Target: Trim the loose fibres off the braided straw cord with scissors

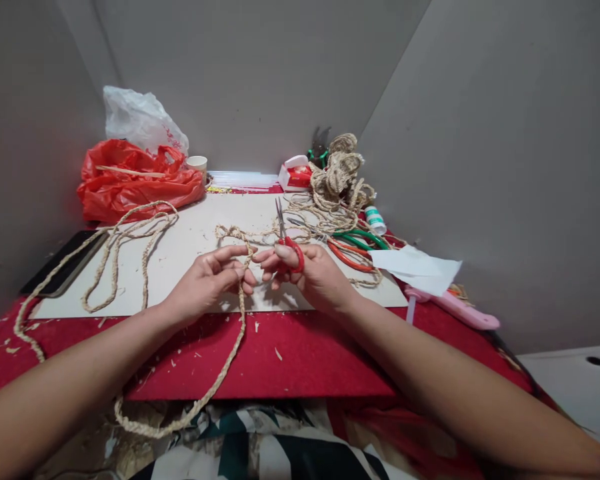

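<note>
A braided straw rope (241, 320) runs through the fingers of my left hand (207, 280), which pinches it above the front of the white board (275, 303). From there the rope loops down past the table edge toward my lap and trails over the board's left part. Close by on the right, my right hand (310, 270) is closed around red-handled scissors (281, 227), their blades pointing up and away from me. The fingertips of both hands nearly meet beside the rope. A small loop of rope lies just beyond my left fingers.
Red cloth (280, 360) covers the table. Behind are a red plastic bag (140, 190), a paper cup (197, 164), a red-white box (295, 175) and a rope heap (341, 173). Green-handled pliers (363, 238), white paper (417, 267) and a pink glue gun (465, 311) lie right; a dark tablet (65, 263) lies left.
</note>
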A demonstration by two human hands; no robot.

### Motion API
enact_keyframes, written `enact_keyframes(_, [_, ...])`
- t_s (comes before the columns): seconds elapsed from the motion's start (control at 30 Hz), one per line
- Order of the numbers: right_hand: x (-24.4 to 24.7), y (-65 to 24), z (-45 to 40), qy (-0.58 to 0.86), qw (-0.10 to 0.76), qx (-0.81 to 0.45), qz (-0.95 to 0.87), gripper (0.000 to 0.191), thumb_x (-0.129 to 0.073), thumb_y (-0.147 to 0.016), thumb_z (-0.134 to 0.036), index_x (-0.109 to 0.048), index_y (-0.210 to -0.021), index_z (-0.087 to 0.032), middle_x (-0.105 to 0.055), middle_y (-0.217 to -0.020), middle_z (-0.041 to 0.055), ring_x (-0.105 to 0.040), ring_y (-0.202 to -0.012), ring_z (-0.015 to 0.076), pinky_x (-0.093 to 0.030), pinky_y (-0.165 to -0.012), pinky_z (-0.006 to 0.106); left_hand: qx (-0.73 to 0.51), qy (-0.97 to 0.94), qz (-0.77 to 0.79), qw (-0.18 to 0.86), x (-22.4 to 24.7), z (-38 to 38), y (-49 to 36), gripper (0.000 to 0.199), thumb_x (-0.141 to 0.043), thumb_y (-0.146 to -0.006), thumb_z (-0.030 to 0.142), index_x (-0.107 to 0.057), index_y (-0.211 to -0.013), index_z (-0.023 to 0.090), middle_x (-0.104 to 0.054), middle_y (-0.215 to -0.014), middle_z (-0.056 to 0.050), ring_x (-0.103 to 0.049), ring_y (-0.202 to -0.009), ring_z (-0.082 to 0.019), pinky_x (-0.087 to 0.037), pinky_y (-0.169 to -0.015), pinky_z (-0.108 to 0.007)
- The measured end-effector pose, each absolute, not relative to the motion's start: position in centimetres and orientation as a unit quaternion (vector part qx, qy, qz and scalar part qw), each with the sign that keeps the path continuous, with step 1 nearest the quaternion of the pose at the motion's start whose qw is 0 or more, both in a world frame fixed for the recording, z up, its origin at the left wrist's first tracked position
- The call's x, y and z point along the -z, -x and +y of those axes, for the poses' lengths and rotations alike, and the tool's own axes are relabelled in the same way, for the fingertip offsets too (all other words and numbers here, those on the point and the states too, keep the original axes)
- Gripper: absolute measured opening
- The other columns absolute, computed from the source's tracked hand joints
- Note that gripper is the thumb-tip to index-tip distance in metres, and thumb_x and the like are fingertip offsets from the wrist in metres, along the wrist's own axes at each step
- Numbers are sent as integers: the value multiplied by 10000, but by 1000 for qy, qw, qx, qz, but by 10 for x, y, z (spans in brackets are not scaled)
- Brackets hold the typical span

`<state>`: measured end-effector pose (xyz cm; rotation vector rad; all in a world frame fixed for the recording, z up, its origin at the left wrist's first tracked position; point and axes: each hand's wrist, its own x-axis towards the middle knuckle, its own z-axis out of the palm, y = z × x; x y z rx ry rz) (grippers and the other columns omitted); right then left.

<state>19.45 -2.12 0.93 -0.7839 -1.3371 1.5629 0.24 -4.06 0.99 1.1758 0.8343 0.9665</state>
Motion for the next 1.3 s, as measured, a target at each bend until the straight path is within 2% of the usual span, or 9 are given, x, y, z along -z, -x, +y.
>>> enact_keyframes(0.1, [-8, -193, -22, 318, 442, -641, -541, 359, -718, -704, -500, -739, -681, -142, -703, -901, 102, -623, -630, 119, -510, -503, 208, -412, -505, 354, 671, -8, -38, -1, 291, -638, -779, 222, -571, -1060, 187, -660, -726, 3, -593, -597, -110, -454, -614, -244])
enact_keyframes(0.23, [-7, -192, -22, 312, 439, -644, -543, 365, -725, -695, -505, -746, -717, -141, -696, -832, 87, -613, -610, 116, -500, -493, 206, -391, -516, 382, 660, -10, -41, -3, 315, -617, -756, 198, -589, -1069, 203, -627, -706, 27, -480, -478, -76, -379, -479, -207])
enact_keyframes(0.33, [-8, -192, -22, 320, 435, -638, -549, 379, -719, -700, -509, -749, -736, -133, -679, -722, 72, -596, -587, 116, -494, -491, 210, -388, -547, 414, 616, -10, -44, -5, 318, -641, -759, 236, -615, -1075, 203, -608, -679, 37, -401, -434, -55, -286, -426, -186])
enact_keyframes(0.43, [-9, -192, -24, 324, 429, -632, -558, 387, -718, -695, -517, -750, -732, -133, -657, -648, 52, -582, -561, 113, -490, -497, 220, -402, -562, 432, 580, -10, -46, -6, 291, -673, -767, 315, -662, -1030, 192, -609, -656, 33, -375, -430, -47, -263, -428, -185])
enact_keyframes(0.67, [-8, -195, -25, 337, 391, -600, -611, 372, -686, -733, -503, -742, -814, -144, -637, -604, 26, -554, -527, 112, -471, -531, 240, -443, -501, 414, 618, -9, -41, -2, 236, -762, -704, 294, -693, -884, 158, -659, -646, 7, -539, -509, -77, -421, -532, -198])
enact_keyframes(0.8, [-9, -196, -24, 353, 387, -545, -655, 396, -647, -753, -534, -687, -724, -140, -619, -624, 27, -535, -555, 118, -438, -542, 241, -475, -436, 370, 669, -10, -34, 4, 234, -764, -705, 241, -655, -893, 153, -683, -676, -15, -604, -599, -99, -480, -604, -210])
enact_keyframes(0.93, [-5, -195, -24, 363, 359, -407, -758, 420, -624, -784, -485, -536, -548, -150, -485, -545, -13, -423, -519, 91, -342, -513, 223, -493, -404, 342, 690, -13, -28, 11, 216, -750, -718, 204, -618, -882, 156, -689, -744, -28, -621, -666, -107, -508, -639, -222])
enact_keyframes(1.07, [5, -195, -21, 349, 304, -282, -840, 373, -593, -815, -400, -486, -549, -162, -442, -549, -25, -375, -514, 84, -293, -508, 225, -506, -392, 346, 686, -16, -29, 11, 190, -749, -709, 159, -603, -830, 145, -653, -788, -8, -617, -684, -101, -522, -641, -226])
enact_keyframes(1.3, [10, -196, -17, 366, 269, -227, -862, 349, -570, -818, -403, -463, -578, -173, -451, -569, -24, -385, -524, 89, -283, -525, 229, -512, -382, 356, 682, -17, -27, 10, 189, -764, -679, 146, -620, -800, 135, -616, -736, 15, -600, -682, -92, -505, -677, -226])
